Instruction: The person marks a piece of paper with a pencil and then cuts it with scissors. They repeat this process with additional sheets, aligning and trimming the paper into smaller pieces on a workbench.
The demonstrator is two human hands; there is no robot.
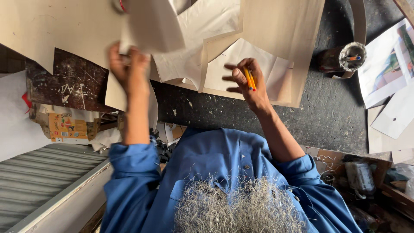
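Pencils [249, 79], two of them and both orange-yellow, are lying side by side in the right hand [246, 84], which is closing on them with thumb and palm while the other fingers are spreading out over a pale sheet [241, 60]. That hand is hovering at the middle of the dark bench [302, 112]. The left hand [127, 64] is well apart from it, pinching the lower edge of one raised card piece [151, 26] between fingers and thumb. Several more pale cut sheets are overlapping across the bench top; I cannot count them exactly. One dark cup [343, 58] is standing to the right, holding at least one pen. Both sleeves [129, 172] are blue. One printed picture [388, 64] is lying at the far right edge.
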